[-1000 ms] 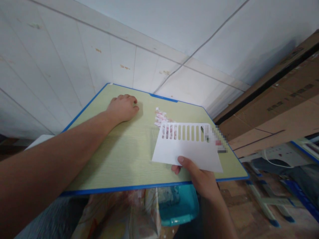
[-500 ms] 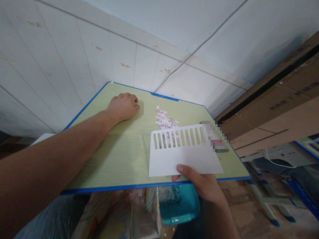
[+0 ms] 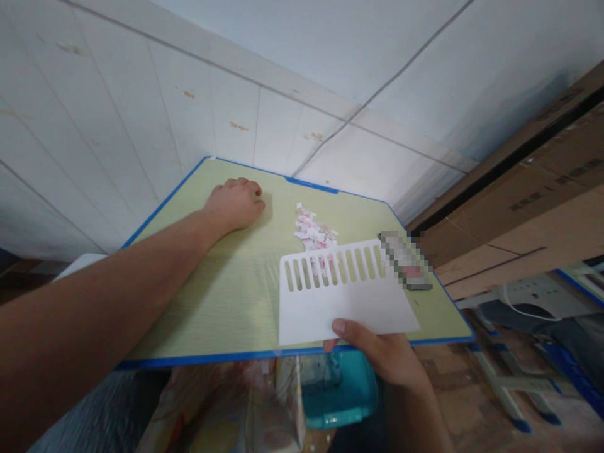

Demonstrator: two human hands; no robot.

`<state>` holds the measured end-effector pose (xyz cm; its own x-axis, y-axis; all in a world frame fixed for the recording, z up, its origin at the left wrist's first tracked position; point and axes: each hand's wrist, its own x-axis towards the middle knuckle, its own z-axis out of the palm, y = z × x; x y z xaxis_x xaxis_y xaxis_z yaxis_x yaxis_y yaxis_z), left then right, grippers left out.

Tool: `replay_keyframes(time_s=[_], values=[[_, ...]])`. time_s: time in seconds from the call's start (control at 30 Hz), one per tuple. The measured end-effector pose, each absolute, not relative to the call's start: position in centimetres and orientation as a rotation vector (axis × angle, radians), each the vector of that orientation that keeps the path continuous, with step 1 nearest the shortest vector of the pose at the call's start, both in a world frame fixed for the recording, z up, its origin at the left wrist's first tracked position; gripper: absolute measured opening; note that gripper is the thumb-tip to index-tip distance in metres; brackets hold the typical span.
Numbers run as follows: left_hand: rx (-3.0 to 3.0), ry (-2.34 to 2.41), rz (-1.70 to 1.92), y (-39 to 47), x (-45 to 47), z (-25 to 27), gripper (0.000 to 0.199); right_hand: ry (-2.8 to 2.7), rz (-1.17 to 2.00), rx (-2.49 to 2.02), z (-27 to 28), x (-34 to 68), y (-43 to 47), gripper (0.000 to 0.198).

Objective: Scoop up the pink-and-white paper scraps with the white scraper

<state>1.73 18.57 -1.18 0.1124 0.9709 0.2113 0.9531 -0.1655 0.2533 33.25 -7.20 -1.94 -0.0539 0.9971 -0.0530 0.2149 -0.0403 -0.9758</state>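
My right hand (image 3: 372,346) pinches the lower edge of a flat white sheet (image 3: 330,308), thumb on top and fingertips underneath. A row of long slots runs along the sheet's far edge. The sheet is held above the near right part of the table, and part of a pile of small paper scraps (image 3: 314,229) shows through some slots. The scraps are white and pink. To the left of the pile, my left hand (image 3: 233,202) rests on the tabletop, fingers loosely curled with a gap between thumb and forefinger. Nothing is visible in it.
The pale green table (image 3: 221,296) has a blue rim and stands by a white wall. A pixelated dark-edged object (image 3: 408,261) lies at its right. Below the front edge are a teal plastic container (image 3: 349,393) and a patterned bag (image 3: 226,409). Cardboard boxes (image 3: 528,189) stand right.
My right hand has drawn the slotted sheet slightly toward me and to the left, showing more of the pixelated object. My left hand stays in place.
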Motion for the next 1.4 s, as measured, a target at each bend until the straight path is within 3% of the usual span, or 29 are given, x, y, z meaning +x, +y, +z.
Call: replay_keyframes(time_s=[0.2,0.6,0.8,1.0,1.4], values=[[2.297,2.009,0.48,18.3,1.9,-0.9,0.061,-1.377,1.328,-1.353,-2.1,33.8,-7.2,0.052],[2.308,1.997,0.497,18.7,1.7,-1.3,0.06,-1.332,1.279,-1.338,-1.5,33.2,-7.7,0.043],[2.307,2.007,0.482,18.5,1.9,-1.0,0.059,-1.193,1.014,-1.268,-2.1,32.6,-5.4,0.038],[2.312,1.989,0.529,18.5,1.7,-1.2,0.057,-1.02,0.653,-1.293,-1.8,33.1,-2.7,0.019],[2.312,1.994,0.514,18.5,1.8,-1.2,0.055,-1.309,0.708,-1.458,-1.7,33.5,-1.3,0.036]])
